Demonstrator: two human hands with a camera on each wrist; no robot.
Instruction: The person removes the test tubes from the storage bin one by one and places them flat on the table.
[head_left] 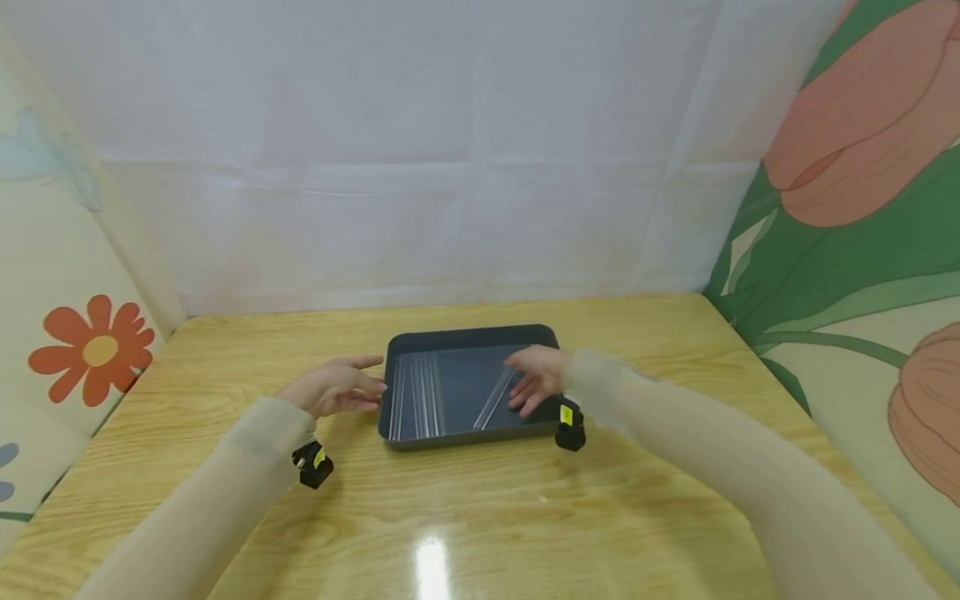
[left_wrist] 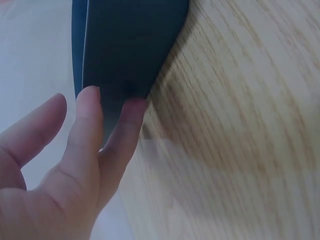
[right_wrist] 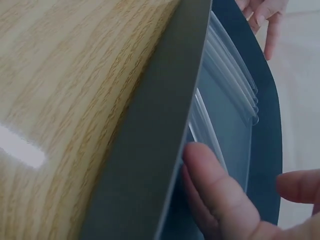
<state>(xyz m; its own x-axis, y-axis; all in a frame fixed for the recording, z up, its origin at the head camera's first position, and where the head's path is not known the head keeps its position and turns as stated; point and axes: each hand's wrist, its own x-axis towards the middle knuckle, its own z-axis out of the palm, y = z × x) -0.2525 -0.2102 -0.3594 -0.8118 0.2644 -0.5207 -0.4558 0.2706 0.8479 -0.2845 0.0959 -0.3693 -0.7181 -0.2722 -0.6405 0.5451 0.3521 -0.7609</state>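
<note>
A dark, shallow rectangular tray (head_left: 459, 387) lies on the table, holding several clear, thin tubes. Most of the tubes (head_left: 428, 400) are side by side in its left half. Another clear tube (head_left: 491, 404) slants across the right half. My left hand (head_left: 336, 388) is at the tray's left end, its extended fingertips against the outer wall (left_wrist: 117, 65) in the left wrist view. Over the right end is my right hand (head_left: 538, 377), fingers loosely bent and spread. Its fingertips (right_wrist: 200, 152) reach inside the rim, right by the slanted tube, and the thumb stands apart from them.
A wood-grain table (head_left: 480, 508) surrounds the tray, with a bright reflection near its front. White cloth (head_left: 450, 183) hangs behind the table. Panels with painted flowers (head_left: 101, 350) stand at both sides. Each wrist carries a small black camera (head_left: 570, 425).
</note>
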